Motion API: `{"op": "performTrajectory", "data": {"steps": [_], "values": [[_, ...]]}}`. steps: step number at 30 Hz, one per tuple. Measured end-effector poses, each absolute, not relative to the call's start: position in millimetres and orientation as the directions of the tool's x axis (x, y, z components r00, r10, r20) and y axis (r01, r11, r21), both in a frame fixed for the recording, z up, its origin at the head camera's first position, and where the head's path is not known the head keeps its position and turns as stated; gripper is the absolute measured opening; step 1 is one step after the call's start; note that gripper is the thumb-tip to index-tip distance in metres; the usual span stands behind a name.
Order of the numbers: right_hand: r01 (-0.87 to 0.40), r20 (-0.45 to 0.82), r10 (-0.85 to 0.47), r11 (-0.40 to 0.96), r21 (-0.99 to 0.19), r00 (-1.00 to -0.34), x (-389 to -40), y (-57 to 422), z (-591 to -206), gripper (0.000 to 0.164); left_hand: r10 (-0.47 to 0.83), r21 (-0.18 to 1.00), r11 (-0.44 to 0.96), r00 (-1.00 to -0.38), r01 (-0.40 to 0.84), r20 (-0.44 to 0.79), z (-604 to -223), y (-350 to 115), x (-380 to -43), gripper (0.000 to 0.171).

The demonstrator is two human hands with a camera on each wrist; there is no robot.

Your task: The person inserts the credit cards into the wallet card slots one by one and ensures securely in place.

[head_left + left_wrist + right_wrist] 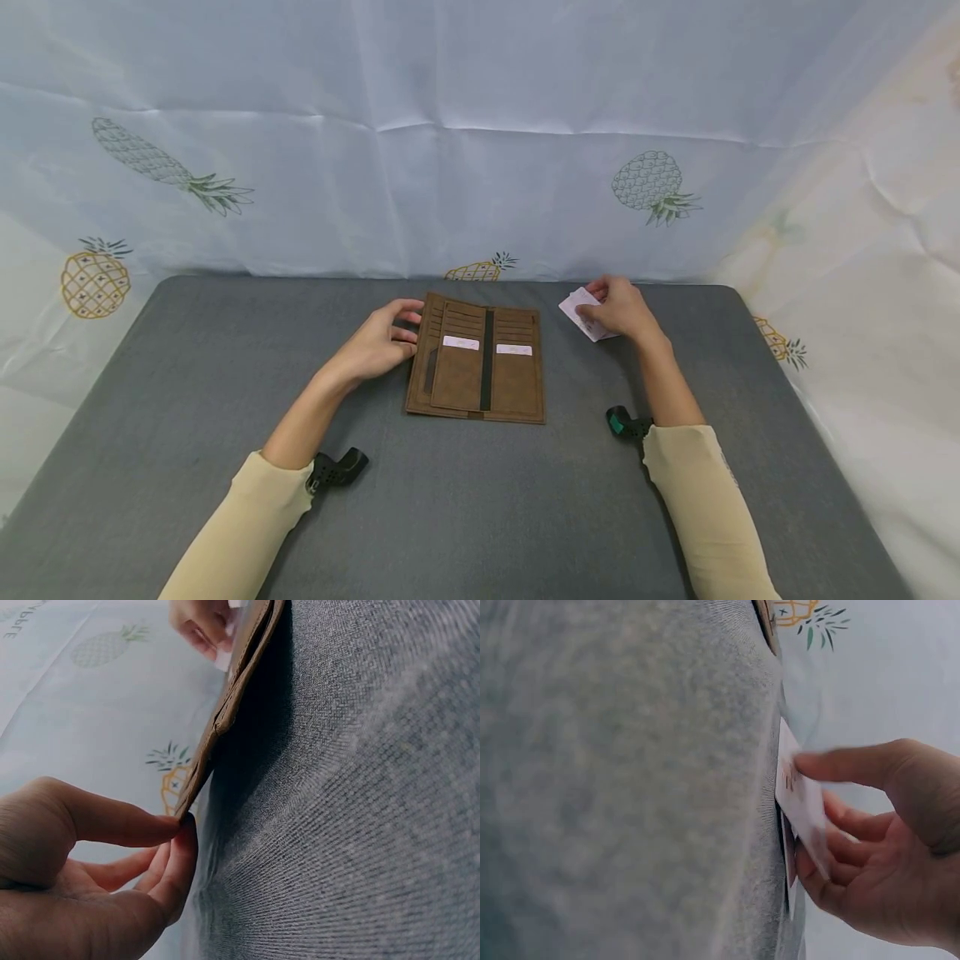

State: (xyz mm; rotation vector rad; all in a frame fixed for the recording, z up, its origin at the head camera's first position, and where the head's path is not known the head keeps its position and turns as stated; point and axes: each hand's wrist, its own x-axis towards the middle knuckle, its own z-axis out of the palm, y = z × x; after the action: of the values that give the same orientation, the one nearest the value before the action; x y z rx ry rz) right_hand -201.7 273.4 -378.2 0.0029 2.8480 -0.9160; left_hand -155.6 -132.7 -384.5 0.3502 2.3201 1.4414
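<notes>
A brown wallet (457, 379) lies spread open on the grey table, with a white card showing in a slot on each side of its dark centre strip. My left hand (375, 343) pinches the wallet's left edge between thumb and fingers; the left wrist view shows that edge (196, 774) raised off the cloth. To the right of the wallet, my right hand (618, 308) grips a white card (801, 799) with the thumb on its printed face. Beneath it, in the right wrist view, another card (787, 851) shows close to the table surface.
Grey cloth covers the table (465, 508). A white curtain (525, 192) printed with pineapples hangs along the far edge and the right side. Black wrist devices (339, 468) sit at both forearms near the sleeve cuffs.
</notes>
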Motion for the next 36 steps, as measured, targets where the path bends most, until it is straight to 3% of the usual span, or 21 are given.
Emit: {"op": "performTrajectory", "data": {"steps": [4, 11, 20, 36], "values": [[0.018, -0.069, -0.031, 0.790, -0.612, -0.997, -202, 276, -381, 0.039, 0.407, 0.899, 0.438, -0.893, 0.007, -0.191, -385, -132, -156, 0.069], [-0.056, -0.009, -0.085, 0.731, -0.680, -0.996, -203, 276, -382, 0.041, 0.401, 0.897, 0.442, -0.896, 0.005, -0.192, -385, -133, -156, 0.069], [-0.053, -0.031, -0.134, 0.583, -0.811, -0.990, -197, 259, -372, 0.036, 0.405, 0.897, 0.442, -0.894, 0.009, -0.191, -385, -133, -155, 0.069], [-0.034, -0.071, -0.179, 0.526, -0.850, -0.981, -199, 220, -371, 0.035, 0.409, 0.895, 0.445, -0.892, 0.011, -0.192, -383, -132, -155, 0.069]]}}
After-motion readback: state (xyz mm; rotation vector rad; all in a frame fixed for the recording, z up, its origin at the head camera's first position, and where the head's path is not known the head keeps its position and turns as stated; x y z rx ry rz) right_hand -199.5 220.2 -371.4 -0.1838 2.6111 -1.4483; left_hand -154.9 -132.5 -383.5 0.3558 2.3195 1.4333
